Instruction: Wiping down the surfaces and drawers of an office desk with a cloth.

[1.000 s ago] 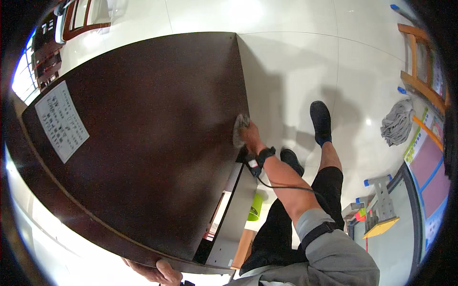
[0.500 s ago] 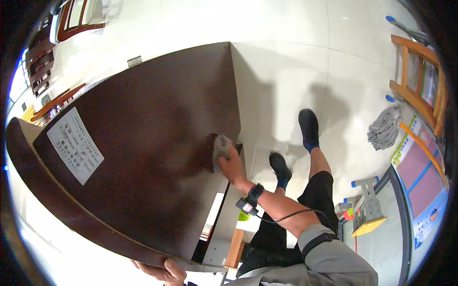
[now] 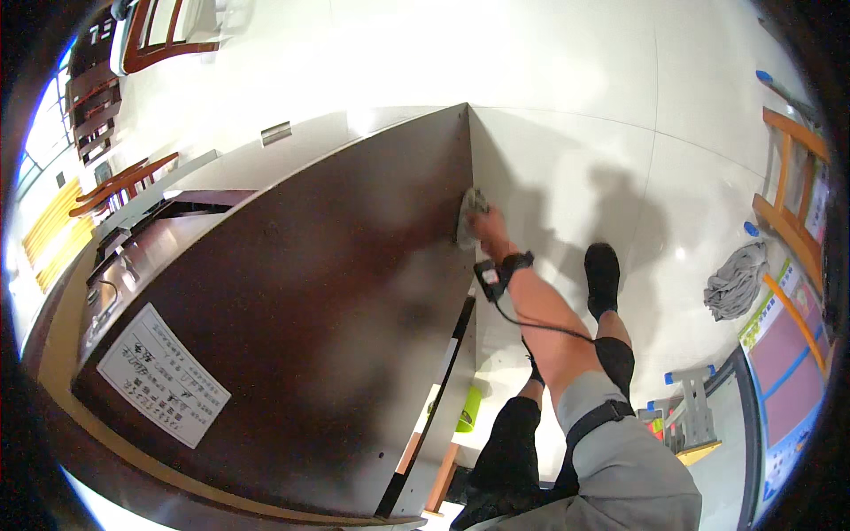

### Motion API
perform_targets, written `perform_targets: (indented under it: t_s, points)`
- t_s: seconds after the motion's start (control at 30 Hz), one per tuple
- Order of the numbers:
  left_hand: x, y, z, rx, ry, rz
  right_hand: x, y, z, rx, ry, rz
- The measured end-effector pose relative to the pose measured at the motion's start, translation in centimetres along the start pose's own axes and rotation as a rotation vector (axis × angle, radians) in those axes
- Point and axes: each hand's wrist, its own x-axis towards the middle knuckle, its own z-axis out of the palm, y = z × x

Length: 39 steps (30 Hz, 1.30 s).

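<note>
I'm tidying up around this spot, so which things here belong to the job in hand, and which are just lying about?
Part of the job:
grey cloth, held in the right hand
dark brown panel, with the cloth at its edge

Apparently just about:
grey mop head
green bin
wooden chair

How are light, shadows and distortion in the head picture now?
In the head view, glare washes out the floor near the top, and shadows fall right of the dark panel; in the head view, the panel's lower-left edge bows with fisheye distortion; in the head view, the grey cloth in the right hand looks slightly soft.
</note>
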Motion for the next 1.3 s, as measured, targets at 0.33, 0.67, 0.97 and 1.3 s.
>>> perform_targets:
  t_s: [0.33, 0.67, 0.97, 1.3]
  points:
    - [1.6, 1.4, 1.2, -0.093, -0.112, 0.066, -9.7, -18.1, 1.4, -0.177, 0.111, -0.968]
    - [1.9, 1.3, 3.6, -0.255, 0.072, 0.029, -26.5, 2.1, 2.7, 0.297, -0.111, 0.058]
    - [3.7, 2.7, 3.2, -0.084, 0.013, 0.124, -10.9, -8.3, 0.9, -0.133, 0.089, -0.294]
    - [4.2, 2.5, 3.7, -0.179, 0.093, 0.155, -30.6, -23.6, 7.2, -0.240, 0.002, -0.862]
